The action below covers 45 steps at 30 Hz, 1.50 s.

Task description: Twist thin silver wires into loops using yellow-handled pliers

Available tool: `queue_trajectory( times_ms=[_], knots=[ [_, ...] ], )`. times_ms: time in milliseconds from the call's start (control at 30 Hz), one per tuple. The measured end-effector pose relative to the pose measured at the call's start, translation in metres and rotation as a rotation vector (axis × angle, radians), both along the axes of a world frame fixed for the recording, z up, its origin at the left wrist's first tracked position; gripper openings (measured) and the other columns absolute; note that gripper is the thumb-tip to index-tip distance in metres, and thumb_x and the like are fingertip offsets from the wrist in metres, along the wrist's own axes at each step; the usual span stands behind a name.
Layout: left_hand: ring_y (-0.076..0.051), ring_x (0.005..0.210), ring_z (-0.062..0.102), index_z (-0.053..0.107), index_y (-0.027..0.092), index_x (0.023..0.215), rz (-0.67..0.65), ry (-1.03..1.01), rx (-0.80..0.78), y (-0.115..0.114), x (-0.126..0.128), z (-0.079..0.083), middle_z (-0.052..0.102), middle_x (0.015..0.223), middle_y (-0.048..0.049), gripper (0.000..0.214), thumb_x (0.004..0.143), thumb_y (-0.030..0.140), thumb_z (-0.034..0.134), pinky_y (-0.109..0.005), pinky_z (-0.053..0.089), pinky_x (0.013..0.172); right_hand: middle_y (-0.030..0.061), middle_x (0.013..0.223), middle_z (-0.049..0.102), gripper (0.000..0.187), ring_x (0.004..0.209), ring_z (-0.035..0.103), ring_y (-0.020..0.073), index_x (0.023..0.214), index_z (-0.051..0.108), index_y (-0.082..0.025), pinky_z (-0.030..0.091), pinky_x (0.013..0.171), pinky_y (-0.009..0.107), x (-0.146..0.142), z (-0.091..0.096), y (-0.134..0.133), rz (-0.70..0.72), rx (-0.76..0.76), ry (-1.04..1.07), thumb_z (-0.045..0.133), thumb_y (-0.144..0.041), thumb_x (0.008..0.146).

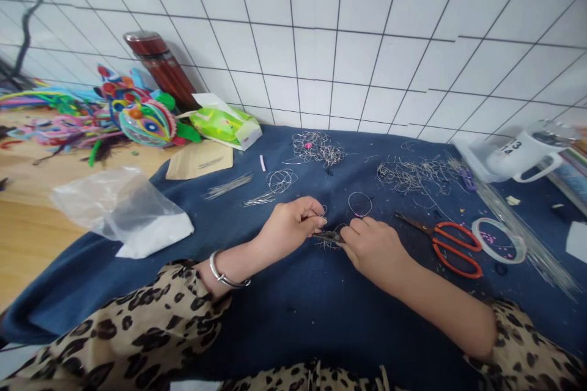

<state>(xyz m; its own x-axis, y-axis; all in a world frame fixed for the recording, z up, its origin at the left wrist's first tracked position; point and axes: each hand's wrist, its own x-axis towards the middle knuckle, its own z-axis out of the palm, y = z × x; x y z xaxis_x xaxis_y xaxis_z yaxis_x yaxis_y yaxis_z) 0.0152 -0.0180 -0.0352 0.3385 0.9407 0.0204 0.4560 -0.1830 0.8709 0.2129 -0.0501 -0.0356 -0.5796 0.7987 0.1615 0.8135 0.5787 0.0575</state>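
Note:
My right hand (373,247) is closed around a pair of small dark pliers (329,236), whose jaws point left. My left hand (296,220) pinches a thin wire (324,210) close to the plier tips; most of that wire is hidden by the fingers. Just beyond my right knuckles stands a round wire loop (360,193), and I cannot tell whether it joins the held wire. Short wire clippings (327,244) lie beneath the pliers. To the right of my right hand rest orange-handled scissors (458,244).
Tangled wire (413,174) and another wire heap (316,148) lie farther back on the blue cloth (284,299). At right are a round dish (520,250) with pink beads, long straight wires (527,232) and a white mug (527,156). A plastic bag (110,201) and red thermos (162,64) are left.

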Motion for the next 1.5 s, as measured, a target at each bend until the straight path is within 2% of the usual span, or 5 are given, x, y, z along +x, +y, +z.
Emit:
queue_trajectory(
  times_ms=[333, 967, 1100, 1367, 1500],
  knots=[
    [-0.015, 0.076, 0.063, 0.058, 0.019, 0.093, -0.088, 0.311, 0.476, -0.008, 0.003, -0.003, 0.067, 0.086, -0.0006, 0.013, 0.085, 0.021, 0.049, -0.025, 0.048, 0.067, 0.0036, 0.075, 0.061, 0.018, 0.07, 0.055, 0.0167, 0.079, 0.058, -0.019, 0.03, 0.058, 0.027, -0.002, 0.006, 0.0, -0.068, -0.111, -0.035, 0.047, -0.031, 0.085],
    [-0.02, 0.084, 0.064, 0.054, 0.017, 0.107, -0.285, 0.418, 0.691, -0.02, -0.003, -0.01, 0.067, 0.091, -0.0082, 0.025, 0.087, 0.014, 0.04, -0.033, 0.051, 0.074, 0.0002, 0.075, 0.066, 0.021, 0.069, 0.062, 0.0169, 0.084, 0.064, -0.025, 0.033, 0.054, 0.026, 0.009, 0.015, 0.012, -0.067, -0.238, -0.002, 0.053, -0.042, 0.08],
    [-0.019, 0.085, 0.063, 0.055, 0.018, 0.107, -0.262, 0.43, 0.678, -0.018, -0.001, -0.011, 0.067, 0.093, -0.007, 0.024, 0.088, 0.017, 0.04, -0.031, 0.05, 0.076, -0.0001, 0.075, 0.064, 0.02, 0.069, 0.06, 0.0156, 0.083, 0.063, -0.024, 0.034, 0.056, 0.026, 0.009, 0.009, 0.012, -0.063, -0.227, 0.024, 0.054, -0.041, 0.08],
    [-0.013, 0.072, 0.062, 0.059, 0.02, 0.087, 0.072, 0.274, 0.447, 0.011, -0.007, 0.003, 0.067, 0.08, 0.001, 0.011, 0.085, 0.024, 0.049, -0.023, 0.045, 0.068, 0.0057, 0.077, 0.057, 0.017, 0.077, 0.049, 0.0177, 0.082, 0.06, -0.017, 0.033, 0.069, 0.03, 0.006, -0.005, 0.009, -0.003, 0.096, 0.094, 0.048, -0.029, 0.084],
    [-0.01, 0.064, 0.057, 0.059, 0.019, 0.083, 0.049, 0.209, 0.325, 0.02, -0.01, 0.002, 0.064, 0.07, 0.0029, 0.009, 0.083, 0.025, 0.051, -0.021, 0.042, 0.062, 0.0057, 0.078, 0.057, 0.018, 0.078, 0.049, 0.0167, 0.085, 0.06, -0.017, 0.034, 0.073, 0.03, 0.009, -0.009, 0.015, -0.029, 0.128, 0.239, 0.048, -0.029, 0.084]
  ],
)
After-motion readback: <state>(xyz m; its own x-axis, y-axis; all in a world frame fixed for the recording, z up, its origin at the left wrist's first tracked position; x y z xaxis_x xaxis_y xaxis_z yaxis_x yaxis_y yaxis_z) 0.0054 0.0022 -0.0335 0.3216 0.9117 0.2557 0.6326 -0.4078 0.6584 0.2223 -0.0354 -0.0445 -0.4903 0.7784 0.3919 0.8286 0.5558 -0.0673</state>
